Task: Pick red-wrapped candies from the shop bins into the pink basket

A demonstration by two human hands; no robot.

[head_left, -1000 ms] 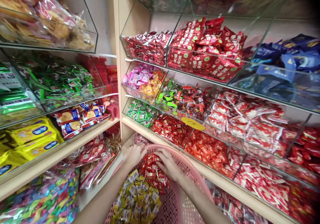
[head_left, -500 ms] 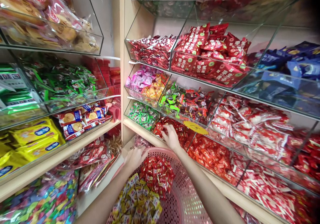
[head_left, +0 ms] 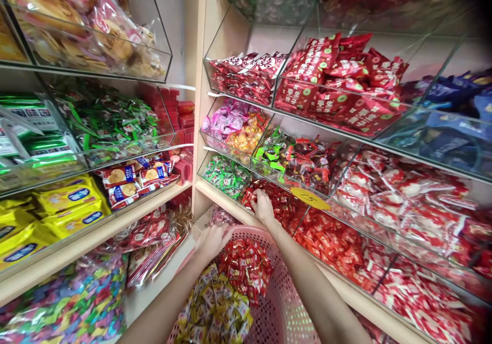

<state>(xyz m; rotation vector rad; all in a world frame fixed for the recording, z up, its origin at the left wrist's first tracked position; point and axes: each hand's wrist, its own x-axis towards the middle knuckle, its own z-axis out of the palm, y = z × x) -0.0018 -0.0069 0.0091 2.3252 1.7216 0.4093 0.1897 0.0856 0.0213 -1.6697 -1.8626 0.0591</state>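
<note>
Partly, the pink perforated basket point(head_left: 282, 305) is cut off by the bottom edge, along with the yellow-wrapped candies point(head_left: 215, 308) inside it; the red-wrapped candies point(head_left: 246, 269) there lie just beyond them. The right hand's point(head_left: 263, 208) fingertips are hard to make out among the dark red-wrapped candies point(head_left: 283, 206) in the shelf bin, so I cannot tell whether they hold any. That arm stretches forward past the basket, wrist raised, fingers bent downward. The left hand point(head_left: 211, 242) lies over the basket's far-left rim, knuckles up, fingers bent; its underside is hidden, so how tightly it grips I cannot tell.
</note>
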